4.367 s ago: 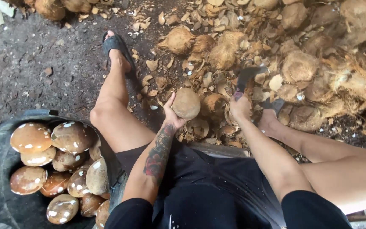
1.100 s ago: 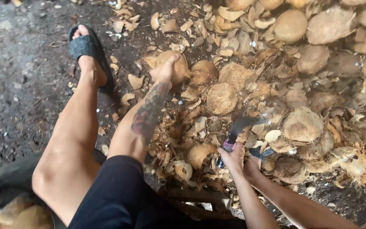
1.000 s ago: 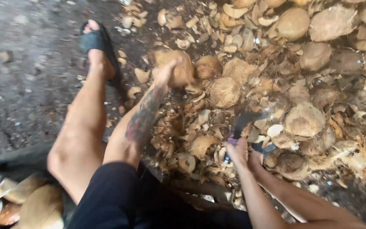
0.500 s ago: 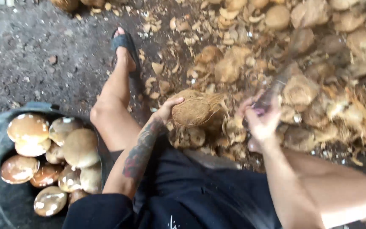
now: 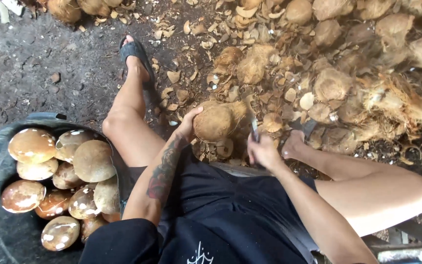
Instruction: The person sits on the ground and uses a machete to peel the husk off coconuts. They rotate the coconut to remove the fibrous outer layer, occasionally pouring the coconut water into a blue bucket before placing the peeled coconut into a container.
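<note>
Left hand [image 5: 187, 123] cups the brown coconut [image 5: 216, 121] firmly; right hand [image 5: 263, 151] clenches the knife [image 5: 254, 128]. Strike shallow, away from fingers, rotating the nut.

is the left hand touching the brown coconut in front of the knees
Touching. The head view shows the left hand cupped against the side of the brown coconut, fingers wrapped over its edge with no gap. The right hand grips a blade beside it.

The left hand [image 5: 187, 123] holds a round brown hairy coconut [image 5: 217, 121]. The right hand [image 5: 263, 150] grips a knife [image 5: 253, 128] (blade beside the coconut).
</note>
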